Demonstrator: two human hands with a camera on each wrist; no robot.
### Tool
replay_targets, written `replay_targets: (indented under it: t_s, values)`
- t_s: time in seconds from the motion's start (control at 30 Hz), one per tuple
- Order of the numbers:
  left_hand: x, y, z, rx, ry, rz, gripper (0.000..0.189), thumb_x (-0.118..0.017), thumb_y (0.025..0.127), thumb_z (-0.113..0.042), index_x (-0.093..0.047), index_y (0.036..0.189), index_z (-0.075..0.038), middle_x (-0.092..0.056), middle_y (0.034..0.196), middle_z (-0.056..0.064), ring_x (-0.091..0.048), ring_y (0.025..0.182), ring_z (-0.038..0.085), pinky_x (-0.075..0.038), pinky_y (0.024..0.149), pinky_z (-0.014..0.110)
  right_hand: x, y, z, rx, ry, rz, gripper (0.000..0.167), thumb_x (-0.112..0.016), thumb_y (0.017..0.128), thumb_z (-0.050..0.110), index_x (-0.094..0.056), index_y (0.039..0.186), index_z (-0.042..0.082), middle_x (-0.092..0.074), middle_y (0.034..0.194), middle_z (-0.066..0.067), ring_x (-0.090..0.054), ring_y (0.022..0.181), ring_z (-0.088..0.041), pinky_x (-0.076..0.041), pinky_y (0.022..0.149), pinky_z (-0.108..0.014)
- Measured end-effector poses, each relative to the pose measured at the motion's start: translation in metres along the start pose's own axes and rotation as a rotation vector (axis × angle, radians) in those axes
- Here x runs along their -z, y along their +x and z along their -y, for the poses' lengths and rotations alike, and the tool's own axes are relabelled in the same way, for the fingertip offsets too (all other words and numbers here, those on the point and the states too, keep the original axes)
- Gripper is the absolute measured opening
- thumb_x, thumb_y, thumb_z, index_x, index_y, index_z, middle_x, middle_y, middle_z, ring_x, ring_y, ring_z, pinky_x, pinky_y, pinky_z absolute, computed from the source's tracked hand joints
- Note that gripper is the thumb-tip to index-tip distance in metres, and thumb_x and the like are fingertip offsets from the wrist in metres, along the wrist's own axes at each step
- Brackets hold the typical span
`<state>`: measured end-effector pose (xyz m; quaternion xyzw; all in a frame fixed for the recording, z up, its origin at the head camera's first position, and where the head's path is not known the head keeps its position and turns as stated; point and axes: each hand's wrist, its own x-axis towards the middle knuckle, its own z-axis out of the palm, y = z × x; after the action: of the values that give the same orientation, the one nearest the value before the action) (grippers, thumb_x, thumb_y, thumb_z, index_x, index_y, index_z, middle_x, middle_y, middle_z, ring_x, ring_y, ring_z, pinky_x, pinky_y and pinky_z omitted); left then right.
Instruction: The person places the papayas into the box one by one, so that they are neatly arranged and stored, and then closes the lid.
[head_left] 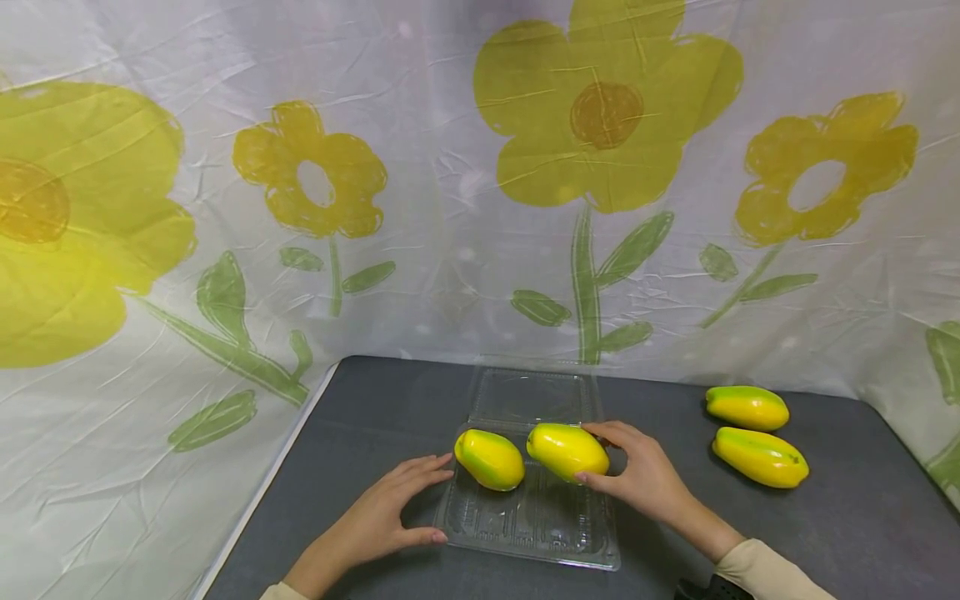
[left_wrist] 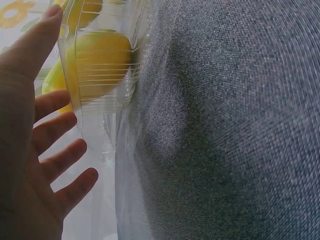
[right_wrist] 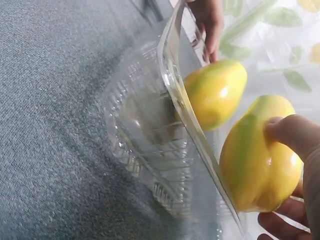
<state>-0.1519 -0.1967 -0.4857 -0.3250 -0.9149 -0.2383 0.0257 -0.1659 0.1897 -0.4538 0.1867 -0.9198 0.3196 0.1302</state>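
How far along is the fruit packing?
Done: one yellow fruit sits in the clear box. In hand: the right hand grips a second fruit over it. Probably left: the back fruit and front fruit on the table, and closing the open lid.

You've got a whitish, creased floral curtain [head_left: 450,175] behind the table [head_left: 397,400] and along both sides of it. Print: big yellow flowers with orange centres, smaller darker-yellow ones with pale centres, green stems and leaves. Your tabletop is dark grey with rounded far corners and a pale strip [head_left: 258,486] down the left edge; your wrist views show a woven texture. Light's soft, leaving a faint sheen on the curtain.
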Motion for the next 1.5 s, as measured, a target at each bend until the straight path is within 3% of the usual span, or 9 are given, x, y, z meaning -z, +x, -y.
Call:
replay_targets:
  t_s: [0.3,0.63,0.83,1.13,1.5]
  values:
    - [0.001,0.000,-0.001,-0.001,-0.005,-0.001,0.082,-0.062,0.078,-0.073,-0.053,0.143,-0.025,-0.041,0.158,-0.007,-0.043,0.143,0.024,-0.046,0.108,0.055,-0.007,-0.001,0.001,-0.014,-0.016,-0.005,0.061,-0.088,0.070,0.038,-0.068,0.123,0.015,-0.071,0.112,0.004,-0.066,0.092,-0.010,-0.058,0.081,-0.038]
    - [0.001,-0.001,-0.001,-0.022,0.012,-0.014,0.080,-0.062,0.079,-0.072,-0.054,0.142,-0.023,-0.043,0.157,-0.005,-0.045,0.142,0.027,-0.046,0.107,0.056,-0.015,-0.004,0.000,-0.016,-0.018,-0.008,0.062,-0.089,0.070,0.039,-0.068,0.123,0.016,-0.072,0.115,0.002,-0.068,0.099,-0.018,-0.056,0.088,-0.047]
    - [0.001,0.000,-0.001,-0.022,0.002,-0.012,0.079,-0.063,0.079,-0.071,-0.054,0.142,-0.023,-0.043,0.157,-0.004,-0.045,0.142,0.028,-0.046,0.107,0.057,-0.019,-0.004,0.000,-0.033,-0.042,-0.009,0.063,-0.089,0.068,0.043,-0.069,0.121,0.016,-0.073,0.110,0.002,-0.065,0.097,-0.018,-0.056,0.082,-0.041]
    - [0.001,0.001,-0.002,-0.006,-0.009,0.000,0.079,-0.063,0.079,-0.071,-0.053,0.142,-0.025,-0.042,0.157,-0.006,-0.044,0.142,0.028,-0.046,0.107,0.057,-0.026,-0.004,-0.003,0.035,-0.087,-0.041,0.067,-0.090,0.068,0.035,-0.065,0.127,0.013,-0.072,0.113,0.000,-0.065,0.099,-0.018,-0.056,0.085,-0.041]
    - [0.001,0.001,-0.002,0.003,-0.014,0.008,0.080,-0.063,0.079,-0.072,-0.055,0.142,-0.023,-0.041,0.158,-0.007,-0.044,0.143,0.026,-0.045,0.108,0.056,-0.031,-0.005,-0.003,0.039,-0.122,-0.023,0.065,-0.089,0.070,0.039,-0.065,0.126,0.014,-0.069,0.119,-0.001,-0.066,0.110,-0.022,-0.057,0.092,-0.044]
